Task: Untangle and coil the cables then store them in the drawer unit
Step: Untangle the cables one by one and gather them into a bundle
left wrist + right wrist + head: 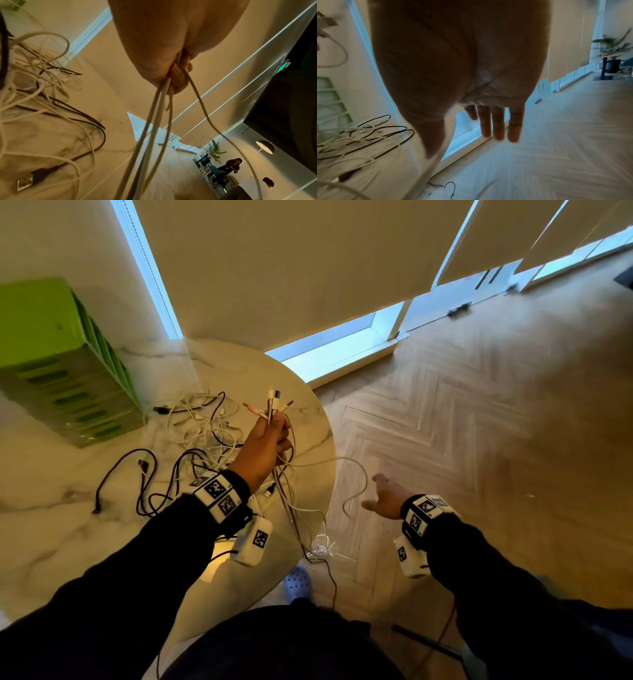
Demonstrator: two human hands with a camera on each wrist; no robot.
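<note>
My left hand [270, 436] is raised over the round marble table [51, 529] and grips a bunch of cable ends [274, 402], white and pink plugs sticking up from the fist. From the left hand [173, 75] several white cables [154, 128] hang down. A tangled pile of white and black cables [198, 436] lies on the table behind it. One white cable [356, 484] loops off the table edge toward my right hand [383, 498], which hovers over the floor with straight fingers [498, 125], holding nothing. The green drawer unit [65, 361] stands at the table's far left.
More cable [322, 549] dangles to the herringbone wood floor [496, 422] beside the table's right edge. A black USB plug [25, 181] lies on the table. Windows with drawn blinds run along the far wall. A seated person [229, 167] is far off.
</note>
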